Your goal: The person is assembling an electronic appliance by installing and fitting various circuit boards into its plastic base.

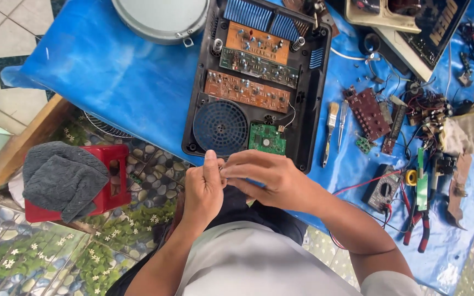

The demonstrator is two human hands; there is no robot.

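A blue sheet (127, 82) covers the table, running from far left to the right edge. On it, far and centre, lies an opened black appliance casing (308, 104) with orange circuit boards (247, 91), a round blue fan grille (220, 127) at its near left and a small green circuit board (267, 138) at its near edge. A grey round lid (160, 19) sits far left of the casing. On the floor at near left stands a red stool (111, 181) with a grey cloth (61, 176) draped over it. Right of the casing lie a brown board (370, 112), a black multimeter (384, 189), red-handled pliers (419, 225) and a small brush (330, 131). Just near the green board, the left hand (204, 192) and right hand (272, 178) meet, fingertips pressed together as if pinching something tiny; what they hold cannot be made out
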